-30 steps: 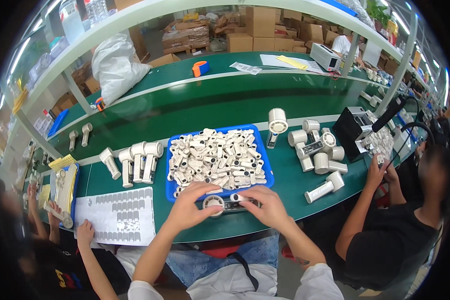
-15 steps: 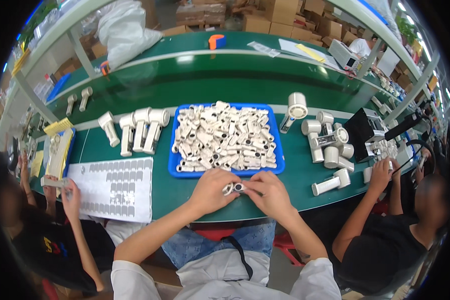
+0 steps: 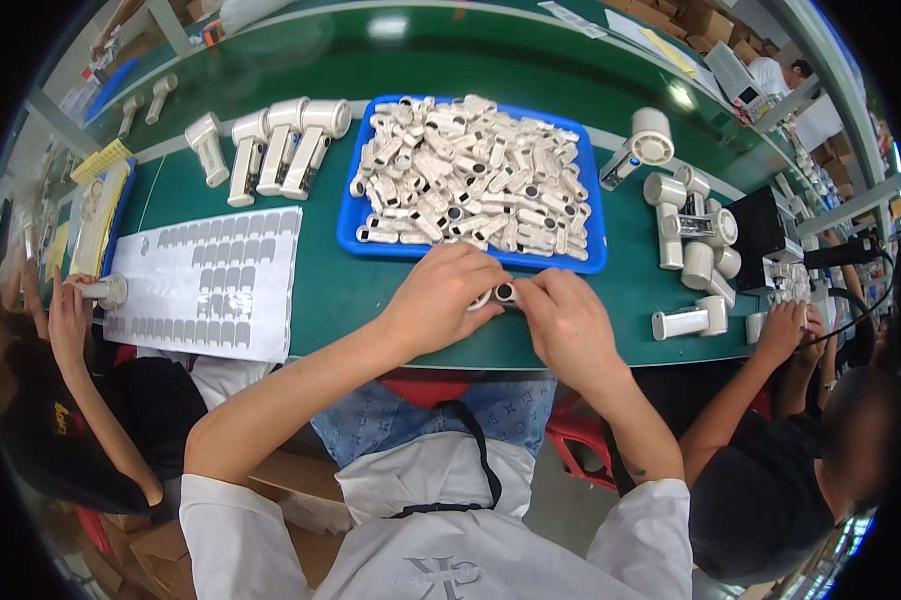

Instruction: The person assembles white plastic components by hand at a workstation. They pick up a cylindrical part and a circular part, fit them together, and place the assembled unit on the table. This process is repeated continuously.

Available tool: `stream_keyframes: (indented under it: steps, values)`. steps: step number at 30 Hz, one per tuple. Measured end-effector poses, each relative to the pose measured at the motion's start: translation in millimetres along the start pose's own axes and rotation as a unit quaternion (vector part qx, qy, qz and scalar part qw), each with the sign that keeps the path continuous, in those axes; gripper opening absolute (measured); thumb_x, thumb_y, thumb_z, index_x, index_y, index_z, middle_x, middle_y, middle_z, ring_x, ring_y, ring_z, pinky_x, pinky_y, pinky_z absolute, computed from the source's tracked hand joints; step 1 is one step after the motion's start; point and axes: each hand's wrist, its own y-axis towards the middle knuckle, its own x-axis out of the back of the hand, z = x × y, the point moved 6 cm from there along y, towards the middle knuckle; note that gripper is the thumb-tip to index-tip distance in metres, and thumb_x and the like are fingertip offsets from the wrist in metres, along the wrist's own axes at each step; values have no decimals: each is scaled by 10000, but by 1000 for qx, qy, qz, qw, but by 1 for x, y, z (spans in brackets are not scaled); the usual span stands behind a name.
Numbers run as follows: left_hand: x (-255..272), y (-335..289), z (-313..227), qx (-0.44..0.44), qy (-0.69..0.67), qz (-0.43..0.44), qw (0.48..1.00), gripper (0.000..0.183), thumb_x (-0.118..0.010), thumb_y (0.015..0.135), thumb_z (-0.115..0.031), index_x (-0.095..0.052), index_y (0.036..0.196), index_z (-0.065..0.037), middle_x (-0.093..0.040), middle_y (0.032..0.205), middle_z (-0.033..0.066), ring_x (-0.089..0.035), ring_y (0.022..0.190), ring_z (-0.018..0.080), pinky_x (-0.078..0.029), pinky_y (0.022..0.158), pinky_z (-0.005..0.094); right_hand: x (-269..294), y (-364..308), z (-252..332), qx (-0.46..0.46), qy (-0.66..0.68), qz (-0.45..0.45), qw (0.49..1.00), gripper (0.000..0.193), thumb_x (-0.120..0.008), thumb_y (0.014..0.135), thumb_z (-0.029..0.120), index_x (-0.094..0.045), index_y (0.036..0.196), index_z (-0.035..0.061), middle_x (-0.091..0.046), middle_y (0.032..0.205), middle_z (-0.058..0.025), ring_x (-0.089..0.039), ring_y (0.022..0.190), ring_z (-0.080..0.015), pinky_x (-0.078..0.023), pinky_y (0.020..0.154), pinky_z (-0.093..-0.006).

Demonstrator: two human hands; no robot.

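Note:
Just in front of the blue tray (image 3: 593,262), both my hands meet over a small white plastic part with a round black spot (image 3: 506,293). My left hand (image 3: 449,292) is closed on its left side, where a pale ring-shaped edge shows by the fingertips. My right hand (image 3: 574,318) pinches the right end between thumb and fingers. Whether the ring and the spotted part are one piece, I cannot tell. A heap of similar small white parts (image 3: 471,175) fills the tray.
White round-headed devices with handles (image 3: 311,150) lie left of the tray; more (image 3: 696,235) lie right. A printed sheet (image 3: 206,285) is at left, a black box (image 3: 766,240) at right. Co-workers' hands (image 3: 68,318) work at both sides.
My view has tilted, so the table and tray sit higher in the picture. My hands keep their grip on the white part. The left co-worker's hand and white piece have shifted.

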Motion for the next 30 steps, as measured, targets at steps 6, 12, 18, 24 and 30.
stream_keyframes:
  steps: [6,12,18,24,30]
  values:
    - [0,3,-1,-2,26,-4,1000,389,-801,723,-132,-719,1091,-32,-682,1048,90,-618,999,290,-488,880,411,0,7,-5,-10,-45,41,998,278,-663,809,76,-703,1076,6,-618,926,-96,-617,902,-269,-487,877,-381]
    - [-3,-6,-39,52,106,-6,993,355,-785,682,-118,-596,981,-88,-654,1044,75,-601,986,300,-449,869,440,1,-8,-29,-95,245,129,956,497,-763,793,128,-616,1253,12,-623,1191,-155,-615,1059,-337,-479,957,-401]
    - [-33,-14,-39,152,137,76,976,375,-780,656,-93,-551,950,-125,-621,869,41,-591,874,270,-405,736,413,-22,-39,-26,32,148,88,985,622,-801,756,159,-559,1314,29,-613,1245,-143,-582,1109,-360,-464,972,-427]
    - [-29,-12,-34,209,71,39,974,370,-802,631,-94,-581,924,-136,-636,789,28,-609,845,257,-399,697,417,-22,-32,-33,-85,283,91,951,529,-845,696,126,-666,1187,44,-687,1159,-124,-628,1047,-325,-504,907,-403]
    - [-27,-9,-31,251,29,33,967,382,-809,632,-95,-605,953,-119,-654,815,60,-619,894,284,-423,739,431,-22,-24,-36,-115,298,119,940,530,-853,680,115,-685,1176,29,-690,1134,-136,-634,1032,-314,-505,892,-394]
